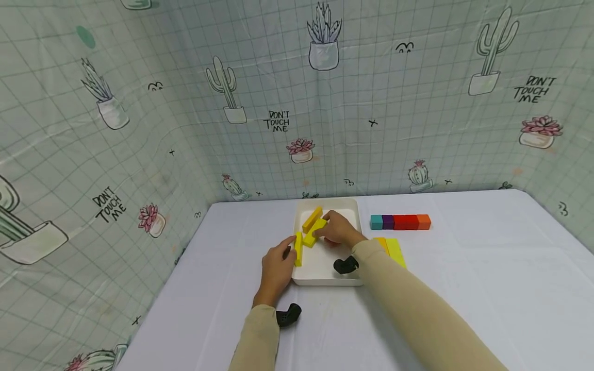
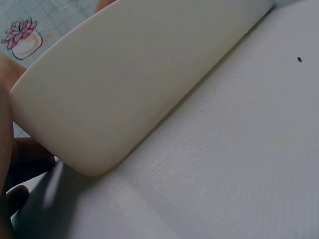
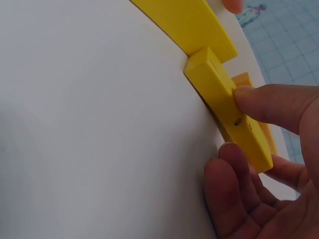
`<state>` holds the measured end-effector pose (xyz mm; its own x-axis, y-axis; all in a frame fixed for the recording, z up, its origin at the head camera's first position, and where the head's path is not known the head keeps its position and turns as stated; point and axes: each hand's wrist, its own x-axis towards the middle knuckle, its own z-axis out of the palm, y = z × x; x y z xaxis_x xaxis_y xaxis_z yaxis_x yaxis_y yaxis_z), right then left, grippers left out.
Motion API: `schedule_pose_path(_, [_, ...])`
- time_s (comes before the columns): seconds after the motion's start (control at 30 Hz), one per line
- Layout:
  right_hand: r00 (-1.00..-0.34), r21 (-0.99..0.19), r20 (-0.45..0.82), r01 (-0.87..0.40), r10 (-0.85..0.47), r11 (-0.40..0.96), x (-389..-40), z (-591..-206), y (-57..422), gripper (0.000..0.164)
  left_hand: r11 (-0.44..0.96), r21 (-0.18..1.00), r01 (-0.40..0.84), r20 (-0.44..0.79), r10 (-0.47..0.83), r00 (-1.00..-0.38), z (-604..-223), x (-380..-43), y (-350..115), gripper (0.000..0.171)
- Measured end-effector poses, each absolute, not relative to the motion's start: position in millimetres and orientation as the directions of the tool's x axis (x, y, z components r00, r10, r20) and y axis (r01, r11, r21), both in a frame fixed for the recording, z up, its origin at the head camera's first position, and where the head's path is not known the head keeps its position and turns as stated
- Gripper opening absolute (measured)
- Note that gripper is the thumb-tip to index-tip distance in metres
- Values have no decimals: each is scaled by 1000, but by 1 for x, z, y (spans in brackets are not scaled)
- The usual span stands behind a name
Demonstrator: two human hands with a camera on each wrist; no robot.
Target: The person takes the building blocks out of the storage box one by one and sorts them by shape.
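White-clothed table (image 1: 487, 288), bearing one shallow, off-white rectangular tray (image 1: 320, 272).
I log a left hand (image 1: 276, 269) at the tray's left side (whether gripping, I cannot tell); a right hand (image 1: 342, 230) pinching a bright-yellow oblong block (image 1: 315, 233) within the tray's left half; a second bright-yellow block (image 1: 298, 250) along the left wall; a deeper-yellow block (image 1: 312, 219) just beside the pinched one.

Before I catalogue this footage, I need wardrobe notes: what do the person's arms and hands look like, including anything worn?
A long, plain beige cloth left sleeve and matching right sleeve reach the wrists. A curved, black left-wrist device and similar right-wrist device stick out there. The left hand and right hand are gloveless.
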<state>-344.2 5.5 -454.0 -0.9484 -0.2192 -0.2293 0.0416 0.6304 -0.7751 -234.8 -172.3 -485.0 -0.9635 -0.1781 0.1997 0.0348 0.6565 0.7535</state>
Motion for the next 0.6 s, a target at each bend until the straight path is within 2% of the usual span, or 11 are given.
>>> schedule_pose_path(0.17, [-957, -789, -198, 26, -214, 614, -338, -450, 5, 62, 653, 757, 34, 197, -178, -964, -485, -235, -172, 40])
schedule_pose_path(0.4, [-968, -823, -147, 7, -202, 568, -336, -452, 5, 51, 655, 753, 60, 222, -167, -961, -486, -234, -173, 40])
schedule_pose_path(0.6, [-966, -870, -158, 37, -207, 491, -338, -453, 9, 49, 649, 758, 63, 222, -165, -961, -486, -233, -172, 39])
